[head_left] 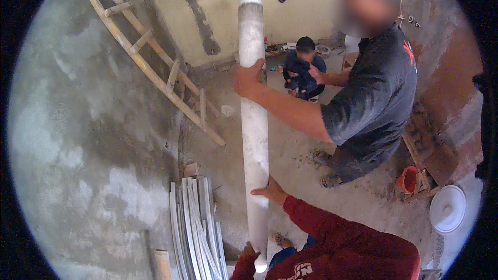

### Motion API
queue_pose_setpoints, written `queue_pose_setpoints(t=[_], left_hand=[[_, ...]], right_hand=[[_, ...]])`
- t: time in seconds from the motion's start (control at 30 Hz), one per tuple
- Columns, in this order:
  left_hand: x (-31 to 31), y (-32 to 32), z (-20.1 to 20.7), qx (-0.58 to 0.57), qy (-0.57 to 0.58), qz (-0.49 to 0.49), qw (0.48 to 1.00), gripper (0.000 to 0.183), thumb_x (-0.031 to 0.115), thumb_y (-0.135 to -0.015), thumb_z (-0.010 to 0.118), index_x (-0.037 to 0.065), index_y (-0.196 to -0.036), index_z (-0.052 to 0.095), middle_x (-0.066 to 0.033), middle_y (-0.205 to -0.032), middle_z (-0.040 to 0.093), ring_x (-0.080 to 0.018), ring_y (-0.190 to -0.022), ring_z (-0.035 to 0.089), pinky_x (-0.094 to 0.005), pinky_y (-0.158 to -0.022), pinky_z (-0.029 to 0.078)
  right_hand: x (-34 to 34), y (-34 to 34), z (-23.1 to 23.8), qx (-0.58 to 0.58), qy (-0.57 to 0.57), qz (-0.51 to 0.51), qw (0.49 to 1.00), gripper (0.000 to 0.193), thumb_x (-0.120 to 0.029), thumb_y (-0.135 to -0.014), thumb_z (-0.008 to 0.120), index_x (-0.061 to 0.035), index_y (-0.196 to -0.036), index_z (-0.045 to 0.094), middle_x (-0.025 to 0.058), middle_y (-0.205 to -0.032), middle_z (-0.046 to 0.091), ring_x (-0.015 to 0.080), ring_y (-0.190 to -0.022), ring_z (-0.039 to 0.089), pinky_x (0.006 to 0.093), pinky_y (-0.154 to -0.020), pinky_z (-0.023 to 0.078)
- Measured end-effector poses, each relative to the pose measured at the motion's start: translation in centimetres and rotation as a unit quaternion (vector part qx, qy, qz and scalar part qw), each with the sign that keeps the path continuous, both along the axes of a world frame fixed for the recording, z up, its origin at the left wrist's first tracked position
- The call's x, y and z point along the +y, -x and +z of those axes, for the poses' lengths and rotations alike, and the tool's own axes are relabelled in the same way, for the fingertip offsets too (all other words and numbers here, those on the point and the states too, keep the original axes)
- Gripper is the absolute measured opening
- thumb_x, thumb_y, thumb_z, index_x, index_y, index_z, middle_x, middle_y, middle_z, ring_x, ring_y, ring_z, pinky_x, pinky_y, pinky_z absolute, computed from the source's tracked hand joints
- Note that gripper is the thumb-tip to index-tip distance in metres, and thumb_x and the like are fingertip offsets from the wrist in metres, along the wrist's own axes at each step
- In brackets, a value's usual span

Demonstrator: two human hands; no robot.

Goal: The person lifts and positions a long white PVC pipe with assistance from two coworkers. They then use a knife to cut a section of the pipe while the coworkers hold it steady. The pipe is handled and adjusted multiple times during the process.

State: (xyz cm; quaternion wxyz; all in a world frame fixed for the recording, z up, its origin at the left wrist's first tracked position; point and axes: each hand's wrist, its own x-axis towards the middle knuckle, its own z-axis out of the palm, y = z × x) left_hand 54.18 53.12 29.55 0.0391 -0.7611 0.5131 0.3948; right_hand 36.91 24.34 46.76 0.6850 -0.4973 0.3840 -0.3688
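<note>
Here, the largest element is the grey plastered wall (78, 124), left of the white pipe (256, 140). The wooden ladder (141, 41) stands left of the pipe. The pipe itself runs roughly upright through the middle of the view, with a grey section (251, 26) in its upper part. A co-worker (381, 80) stands right of the pipe; the co-worker's hand (250, 79) grips it at the highest hold. A bundle of pale strips (199, 228) is just left of the pipe's lower part. The white lid (447, 209) and the orange bucket (408, 180) are well apart from the pipe, to its right.

The right hand (272, 192) is wrapped on the pipe's right side, below the co-worker's hold, one digit laid across the front. The left hand (249, 252) is closed against the pipe's left edge, lower down; the placement of its hidden fingers cannot be told.

For steady support, this staggered grip appears suitable: the upper hold governs tilt, the lower hold governs the foot. Apply firm, even pressure from opposite sides. Match the co-worker's force; a one-sided push could tip the pipe. Guard the lower part against the strips, where contact could snag it.
</note>
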Motion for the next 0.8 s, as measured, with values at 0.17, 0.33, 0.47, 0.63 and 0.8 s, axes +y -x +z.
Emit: queue_pose_setpoints(t=[0.17, 0.33, 0.47, 0.63, 0.8], left_hand=[[-15.6, -3.6, 4.4, 0.036, 0.221, -0.005, 0.975, 0.075, 0.044, -0.077, 0.074, -0.001, -0.132, 0.048, -0.0206, -0.124, 0.059, -0.0348, -0.111, 0.06, -0.0419, -0.096, 0.047], [-26.3, -3.7, 29.6, 0.153, 0.592, -0.028, 0.791, 0.059, 0.009, -0.081, 0.072, 0.004, -0.134, 0.048, -0.0065, -0.109, 0.061, -0.0176, -0.097, 0.059, -0.0326, -0.085, 0.051], [-29.4, -0.5, 47.9, 0.31, 0.58, 0.009, 0.753, 0.072, 0.015, -0.081, 0.074, 0.004, -0.143, 0.037, -0.0123, -0.127, 0.054, -0.0229, -0.115, 0.054, -0.0372, -0.099, 0.043], [-32.4, 2.3, 58.5, 0.284, 0.65, -0.053, 0.703, 0.073, 0.018, -0.084, 0.073, 0.005, -0.144, 0.035, -0.0135, -0.129, 0.052, -0.0221, -0.117, 0.052, -0.035, -0.098, 0.044], [-37.2, 2.2, 66.2, 0.28, 0.704, -0.049, 0.651, 0.075, 0.029, -0.088, 0.069, 0.003, -0.146, 0.03, -0.0141, -0.13, 0.051, -0.0219, -0.118, 0.051, -0.0373, -0.101, 0.041]], right_hand=[[-4.8, 4.5, 0.3, 0.093, 0.12, -0.073, 0.986, 0.098, -0.023, -0.053, 0.092, 0.0012, -0.132, 0.04, 0.0159, -0.129, 0.055, 0.0287, -0.121, 0.052, 0.0391, -0.104, 0.041], [-7.7, 9.3, 1.3, 0.184, 0.138, -0.111, 0.967, 0.104, -0.018, -0.051, 0.09, -0.0018, -0.138, 0.036, 0.0152, -0.129, 0.054, 0.0284, -0.122, 0.051, 0.0387, -0.105, 0.04], [-8.7, 10.9, 1.0, 0.182, 0.147, -0.114, 0.966, 0.108, -0.016, -0.05, 0.09, -0.0013, -0.141, 0.033, 0.0153, -0.132, 0.052, 0.0282, -0.125, 0.049, 0.0405, -0.106, 0.039], [-9.5, 11.7, -1.2, 0.195, 0.193, -0.105, 0.956, 0.108, -0.02, -0.05, 0.091, -0.0039, -0.14, 0.033, 0.0172, -0.136, 0.048, 0.0323, -0.127, 0.047, 0.0415, -0.105, 0.04], [-9.6, 11.3, -6.1, 0.318, 0.179, -0.108, 0.925, 0.11, -0.021, -0.055, 0.091, -0.0063, -0.144, 0.03, 0.0169, -0.139, 0.045, 0.0324, -0.129, 0.044, 0.0433, -0.106, 0.038]])
